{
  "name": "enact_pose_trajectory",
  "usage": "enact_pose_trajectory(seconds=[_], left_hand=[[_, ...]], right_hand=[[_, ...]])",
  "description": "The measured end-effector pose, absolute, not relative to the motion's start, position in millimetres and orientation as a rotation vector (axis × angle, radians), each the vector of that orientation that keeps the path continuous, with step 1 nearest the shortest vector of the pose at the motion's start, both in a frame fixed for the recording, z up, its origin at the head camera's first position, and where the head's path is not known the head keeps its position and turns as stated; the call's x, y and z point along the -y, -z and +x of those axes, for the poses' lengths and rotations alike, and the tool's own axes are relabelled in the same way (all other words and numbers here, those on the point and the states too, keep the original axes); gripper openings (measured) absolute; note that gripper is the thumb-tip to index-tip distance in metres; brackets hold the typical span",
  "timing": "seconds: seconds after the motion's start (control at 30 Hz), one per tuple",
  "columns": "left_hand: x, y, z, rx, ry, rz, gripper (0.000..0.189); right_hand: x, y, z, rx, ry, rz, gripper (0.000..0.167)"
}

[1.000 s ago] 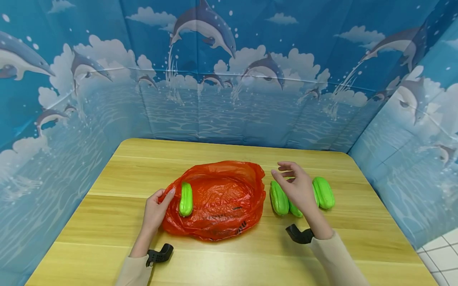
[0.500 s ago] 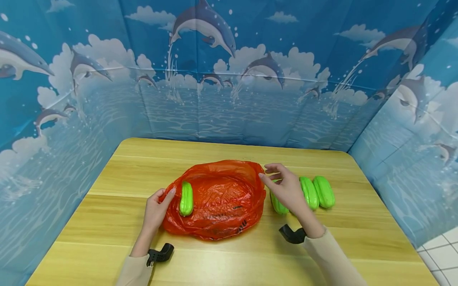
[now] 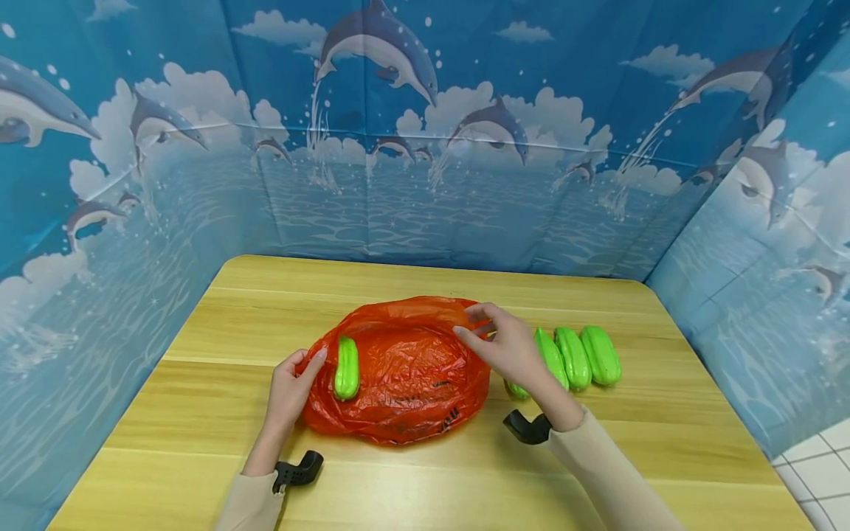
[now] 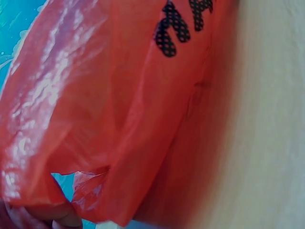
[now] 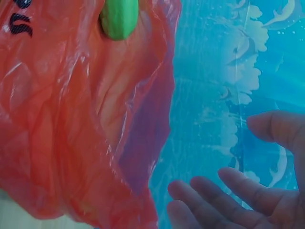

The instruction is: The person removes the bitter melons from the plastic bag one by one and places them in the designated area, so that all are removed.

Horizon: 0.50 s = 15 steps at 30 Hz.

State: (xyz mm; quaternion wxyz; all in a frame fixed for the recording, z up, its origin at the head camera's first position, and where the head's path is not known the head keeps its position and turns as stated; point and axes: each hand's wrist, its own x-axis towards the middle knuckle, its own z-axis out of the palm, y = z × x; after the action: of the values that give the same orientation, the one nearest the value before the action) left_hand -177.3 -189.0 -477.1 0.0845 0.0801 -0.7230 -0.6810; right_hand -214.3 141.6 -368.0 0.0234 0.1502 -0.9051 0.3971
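Observation:
A red plastic bag [image 3: 405,383] lies spread with its mouth up, black print on its near side. My left hand [image 3: 285,391] pinches the bag's left rim between thumb and fingers; in the left wrist view the fingers [image 4: 66,219] hold the film at the lower left. One green, ridged, cucumber-like vegetable [image 3: 346,369] rests in the bag's left part. Over the bag's right edge hovers my right hand [image 3: 510,354], fingers parted and nothing between them. In the right wrist view that hand [image 5: 238,202] is beside the bag, apart from it.
Several more green vegetables [image 3: 575,360] stand in a row right of the bag, one partly hidden behind the right hand. They lie on a wooden table [image 3: 199,420]. A blue dolphin-print curtain [image 3: 398,206] encloses the table's back and sides.
My right hand has moved left, from above the row of green vegetables to the bag's right edge, staying empty. The left hand keeps its hold on the bag.

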Motion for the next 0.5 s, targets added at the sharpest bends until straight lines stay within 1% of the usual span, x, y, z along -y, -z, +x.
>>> enact_pose_trajectory(seconds=[0.5], left_hand=[[189, 476, -177, 2.156, 2.031, 0.238, 0.04]], right_hand=[[-115, 362, -218, 2.871, -1.149, 0.586, 0.041]])
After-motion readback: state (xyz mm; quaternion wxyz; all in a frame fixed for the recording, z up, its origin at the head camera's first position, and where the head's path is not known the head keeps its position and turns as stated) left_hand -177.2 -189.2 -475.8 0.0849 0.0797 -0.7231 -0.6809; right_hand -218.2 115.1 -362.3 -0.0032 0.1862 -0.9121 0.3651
